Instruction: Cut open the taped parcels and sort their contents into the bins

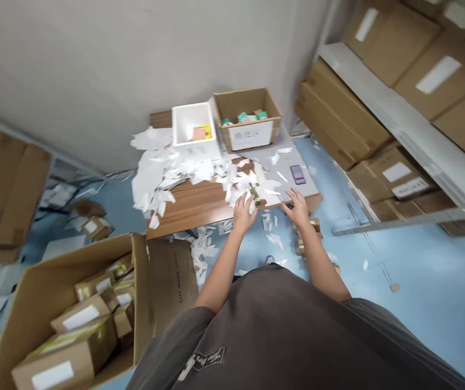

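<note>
My left hand (243,214) is at the front edge of the wooden table (194,203), its fingers apart and nothing in them. Close to its fingertips, a small slim black-and-yellow object (254,194) lies among scraps of white paper (236,181); its exact kind is too small to make out. At the table's front right edge, my right hand (297,208) is also open, thumb and fingers spread, holding nothing. A purple phone (298,174) lies flat just beyond it on the grey part of the tabletop.
Along the table's back stand a white box (195,149) with an orange-and-yellow item and a cardboard box (252,134) holding green-topped items. A large open carton (29,281) of parcels is at lower left. Metal shelving (403,124) with cartons rises on the right. Paper scraps litter the blue floor.
</note>
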Motion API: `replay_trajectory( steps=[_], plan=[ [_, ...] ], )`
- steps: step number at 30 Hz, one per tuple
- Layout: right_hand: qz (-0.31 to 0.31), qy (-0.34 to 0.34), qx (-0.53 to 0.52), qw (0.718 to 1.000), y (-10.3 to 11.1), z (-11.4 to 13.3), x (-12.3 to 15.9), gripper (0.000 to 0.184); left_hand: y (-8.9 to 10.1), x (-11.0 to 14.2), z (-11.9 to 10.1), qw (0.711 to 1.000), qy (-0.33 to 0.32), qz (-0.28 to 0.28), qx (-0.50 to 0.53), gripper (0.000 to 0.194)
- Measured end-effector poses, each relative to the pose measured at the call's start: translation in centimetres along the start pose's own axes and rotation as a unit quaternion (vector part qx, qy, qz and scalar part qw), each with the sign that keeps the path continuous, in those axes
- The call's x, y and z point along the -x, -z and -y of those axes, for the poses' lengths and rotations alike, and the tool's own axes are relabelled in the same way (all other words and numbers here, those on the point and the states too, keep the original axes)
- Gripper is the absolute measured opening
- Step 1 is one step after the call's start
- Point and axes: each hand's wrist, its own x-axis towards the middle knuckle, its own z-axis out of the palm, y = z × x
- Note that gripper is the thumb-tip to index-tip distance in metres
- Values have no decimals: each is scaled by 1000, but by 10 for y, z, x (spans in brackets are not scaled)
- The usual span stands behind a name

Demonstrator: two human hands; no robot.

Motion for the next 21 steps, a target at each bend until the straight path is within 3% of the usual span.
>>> replay_trajectory(
  steps=[3,6,12,17,21],
  plan=[
    [56,74,-29,995,-66,72,-20,54,62,36,59,996,69,-45,-30,62],
    [111,139,-63,982,-133,150,-28,56,125,89,118,985,141,-82,-61,67],
    [256,279,-104,920,-263,322,-6,62,238,234,216,927,322,-159,-106,72],
    [359,396,-119,837,-350,462,43,68,308,375,259,842,469,-232,-129,73],
    [418,468,-122,769,-401,548,77,75,334,463,271,758,567,-290,-138,78]
  ],
)
